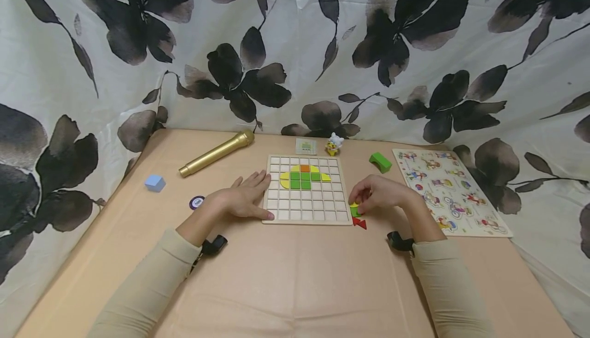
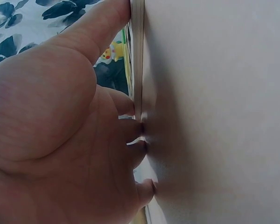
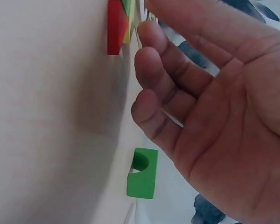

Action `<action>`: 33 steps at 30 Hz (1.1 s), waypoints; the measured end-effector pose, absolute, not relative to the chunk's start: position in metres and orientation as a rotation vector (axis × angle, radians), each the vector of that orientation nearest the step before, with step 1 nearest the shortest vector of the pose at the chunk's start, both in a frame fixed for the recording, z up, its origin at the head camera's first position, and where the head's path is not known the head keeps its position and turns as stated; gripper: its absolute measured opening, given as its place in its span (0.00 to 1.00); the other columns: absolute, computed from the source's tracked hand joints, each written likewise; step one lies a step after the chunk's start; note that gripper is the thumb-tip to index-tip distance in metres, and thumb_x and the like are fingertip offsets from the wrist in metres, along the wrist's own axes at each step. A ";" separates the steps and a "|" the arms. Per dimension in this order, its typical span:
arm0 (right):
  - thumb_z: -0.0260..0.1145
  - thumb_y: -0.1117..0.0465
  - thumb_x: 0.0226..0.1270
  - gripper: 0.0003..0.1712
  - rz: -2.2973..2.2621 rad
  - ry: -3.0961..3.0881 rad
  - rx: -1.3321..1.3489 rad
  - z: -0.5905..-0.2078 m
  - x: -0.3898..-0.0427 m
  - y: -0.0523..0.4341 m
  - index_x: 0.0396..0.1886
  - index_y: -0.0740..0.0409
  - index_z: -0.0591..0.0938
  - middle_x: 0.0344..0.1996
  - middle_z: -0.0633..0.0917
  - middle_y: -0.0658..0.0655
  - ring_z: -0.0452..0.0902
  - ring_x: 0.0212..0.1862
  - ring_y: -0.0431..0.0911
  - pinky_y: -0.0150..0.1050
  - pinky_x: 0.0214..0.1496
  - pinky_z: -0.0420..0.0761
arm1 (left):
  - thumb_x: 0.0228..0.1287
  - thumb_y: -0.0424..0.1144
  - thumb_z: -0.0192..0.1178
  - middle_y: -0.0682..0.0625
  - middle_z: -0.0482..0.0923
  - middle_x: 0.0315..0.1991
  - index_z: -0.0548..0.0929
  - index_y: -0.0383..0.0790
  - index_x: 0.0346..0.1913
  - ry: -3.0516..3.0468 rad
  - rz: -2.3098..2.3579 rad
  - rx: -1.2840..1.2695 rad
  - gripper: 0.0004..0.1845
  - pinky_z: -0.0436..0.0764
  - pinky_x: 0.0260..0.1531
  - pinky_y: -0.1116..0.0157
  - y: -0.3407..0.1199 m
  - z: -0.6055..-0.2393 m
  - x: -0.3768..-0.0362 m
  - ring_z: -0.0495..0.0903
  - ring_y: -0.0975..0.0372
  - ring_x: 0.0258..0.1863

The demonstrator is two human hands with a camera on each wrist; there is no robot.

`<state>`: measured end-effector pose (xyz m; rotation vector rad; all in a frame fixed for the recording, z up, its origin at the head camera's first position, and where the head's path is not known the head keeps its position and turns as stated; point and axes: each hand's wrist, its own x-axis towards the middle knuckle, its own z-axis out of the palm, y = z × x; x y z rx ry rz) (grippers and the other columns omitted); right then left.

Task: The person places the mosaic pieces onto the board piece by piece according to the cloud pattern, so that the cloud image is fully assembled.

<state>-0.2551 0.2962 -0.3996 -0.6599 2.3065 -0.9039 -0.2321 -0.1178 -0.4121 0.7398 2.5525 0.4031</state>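
A: Status check. Your left hand (image 1: 244,198) lies flat, fingers straight, on the counter (image 1: 295,271), fingertips touching the left edge of the wooden grid board (image 1: 306,189). It holds nothing, only braces the board.

B: And the right?

A: Your right hand (image 1: 379,194) sits just beside the board's lower right corner, fingers curled over the small yellow-and-green wooden tile (image 1: 354,209). Thumb and fingertips look pinched on it in the head view; the right wrist view shows the fingers loosely bent near the tiles, so the grip isn't certain.

B: Other loose pieces?

A: Small red wooden tile (image 1: 360,223) lies on the counter just below the yellow-green one, touching it or nearly. Green arched wooden block (image 1: 380,162) sits behind your right hand, well apart from the board.

B: Key geometry?

A: Tiles lie right of the board, so your right hand is much nearer. The open cells lie to its left; the coloured pattern (image 1: 304,176) fills the upper middle rows.
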 end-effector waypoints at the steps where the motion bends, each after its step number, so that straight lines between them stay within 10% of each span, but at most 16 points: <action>1: 0.79 0.67 0.59 0.12 -0.896 2.293 -0.660 -0.400 -0.255 0.295 0.43 0.57 0.91 0.32 0.85 0.54 0.77 0.38 0.48 0.35 0.40 0.78 | 0.64 0.72 0.61 0.39 0.31 0.86 0.39 0.37 0.85 2.552 0.408 0.736 0.64 0.35 0.81 0.37 -0.118 -0.415 -0.233 0.31 0.45 0.85; 33: 0.76 0.70 0.61 0.06 -0.858 2.365 -0.706 -0.398 -0.251 0.292 0.37 0.57 0.89 0.30 0.87 0.53 0.79 0.34 0.47 0.35 0.38 0.82 | 0.61 0.75 0.61 0.48 0.27 0.86 0.37 0.44 0.85 2.573 0.414 0.714 0.66 0.32 0.82 0.41 -0.124 -0.440 -0.248 0.27 0.53 0.85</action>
